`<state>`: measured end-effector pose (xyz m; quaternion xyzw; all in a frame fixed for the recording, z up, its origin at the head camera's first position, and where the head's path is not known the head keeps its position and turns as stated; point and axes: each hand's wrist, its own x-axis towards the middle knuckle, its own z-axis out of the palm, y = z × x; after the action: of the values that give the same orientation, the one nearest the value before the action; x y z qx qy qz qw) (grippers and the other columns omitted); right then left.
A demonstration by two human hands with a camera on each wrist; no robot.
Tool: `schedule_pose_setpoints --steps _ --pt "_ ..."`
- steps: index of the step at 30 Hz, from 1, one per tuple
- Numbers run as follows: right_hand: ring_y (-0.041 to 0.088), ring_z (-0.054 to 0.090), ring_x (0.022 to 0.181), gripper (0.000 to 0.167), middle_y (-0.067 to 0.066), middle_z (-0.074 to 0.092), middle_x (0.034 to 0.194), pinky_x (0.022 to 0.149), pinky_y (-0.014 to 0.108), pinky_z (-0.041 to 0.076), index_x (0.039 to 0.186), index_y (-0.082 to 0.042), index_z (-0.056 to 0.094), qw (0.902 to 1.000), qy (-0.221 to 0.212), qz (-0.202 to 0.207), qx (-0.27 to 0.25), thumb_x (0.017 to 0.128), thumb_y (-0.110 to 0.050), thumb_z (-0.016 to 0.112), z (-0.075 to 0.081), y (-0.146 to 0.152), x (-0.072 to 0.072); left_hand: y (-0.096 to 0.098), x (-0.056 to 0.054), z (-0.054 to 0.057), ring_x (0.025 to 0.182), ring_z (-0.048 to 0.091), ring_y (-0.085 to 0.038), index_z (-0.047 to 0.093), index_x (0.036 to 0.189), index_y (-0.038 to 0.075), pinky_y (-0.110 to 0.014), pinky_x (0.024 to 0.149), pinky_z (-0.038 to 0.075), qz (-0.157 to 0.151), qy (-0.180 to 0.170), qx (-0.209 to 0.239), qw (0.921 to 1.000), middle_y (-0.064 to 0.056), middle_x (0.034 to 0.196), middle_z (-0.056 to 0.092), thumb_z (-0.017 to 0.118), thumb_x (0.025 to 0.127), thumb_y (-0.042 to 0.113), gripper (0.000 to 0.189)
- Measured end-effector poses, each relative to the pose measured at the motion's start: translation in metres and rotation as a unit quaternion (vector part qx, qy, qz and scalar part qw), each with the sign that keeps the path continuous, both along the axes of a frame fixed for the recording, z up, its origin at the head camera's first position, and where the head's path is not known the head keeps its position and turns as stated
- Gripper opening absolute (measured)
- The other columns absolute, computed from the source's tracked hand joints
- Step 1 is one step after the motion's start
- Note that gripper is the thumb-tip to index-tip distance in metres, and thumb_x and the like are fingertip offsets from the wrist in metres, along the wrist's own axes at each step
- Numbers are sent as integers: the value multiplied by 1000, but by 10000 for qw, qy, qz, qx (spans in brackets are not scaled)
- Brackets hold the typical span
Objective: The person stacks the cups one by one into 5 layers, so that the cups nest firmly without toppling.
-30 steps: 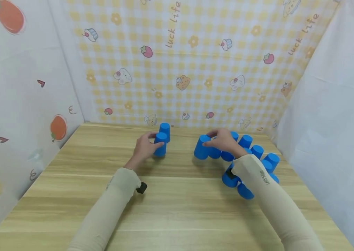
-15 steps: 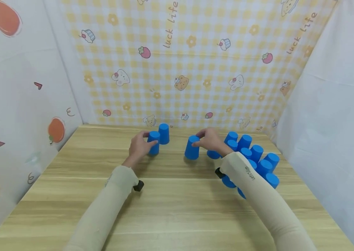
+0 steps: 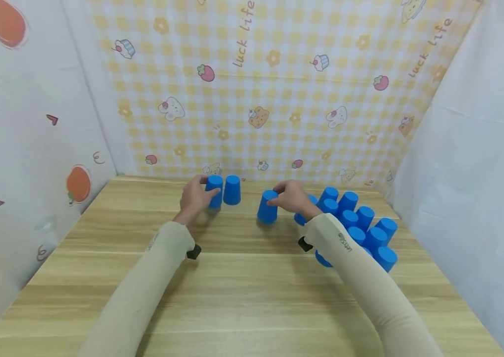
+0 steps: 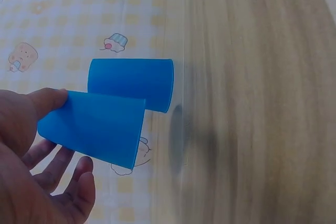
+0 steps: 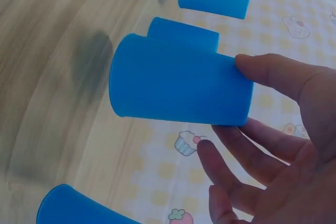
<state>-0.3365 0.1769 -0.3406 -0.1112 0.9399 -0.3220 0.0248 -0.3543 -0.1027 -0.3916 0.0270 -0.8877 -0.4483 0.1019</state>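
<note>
My left hand [image 3: 195,198] grips an upside-down blue cup [image 3: 214,201] between thumb and fingers at the back of the table. That cup [image 4: 97,127] appears lifted slightly off the wood in the left wrist view. Just to its right, a second blue cup [image 3: 232,192] stands upside down by the back cloth. Further right and nearer, my right hand [image 3: 294,197] holds another inverted blue cup [image 3: 267,209] near its narrow end. In the right wrist view, this cup [image 5: 178,82] also looks raised, with a shadow beside it.
Several inverted blue cups [image 3: 365,218] stand close together at the right of the wooden table [image 3: 252,297], partly hidden behind my right forearm. A patterned cloth [image 3: 252,94] hangs along the back, and pale cloths enclose both sides.
The left hand has carried its cup left, then back beside the standing cup. My right hand has moved its cup leftward, away from the cluster, and slightly back.
</note>
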Motion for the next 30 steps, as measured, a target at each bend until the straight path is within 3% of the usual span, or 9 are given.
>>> schedule_pose_setpoints --steps 15,30 --pt "32 64 108 47 17 65 121 87 43 56 124 2 63 9995 45 -268 -159 87 -23 78 -7 -9 -5 1 -19 -1 128 51 -37 47 141 5 -56 100 45 -106 39 -153 9998 -16 139 55 67 96 30 55" --pt "32 62 113 50 18 63 126 92 44 54 128 4 61 9996 -80 -218 -151 88 -22 77 -12 -15 -17 -3 -32 -14 128 50 -37 48 140 6 -56 98 46 28 -52 -336 9994 -16 139 54 66 96 29 53"
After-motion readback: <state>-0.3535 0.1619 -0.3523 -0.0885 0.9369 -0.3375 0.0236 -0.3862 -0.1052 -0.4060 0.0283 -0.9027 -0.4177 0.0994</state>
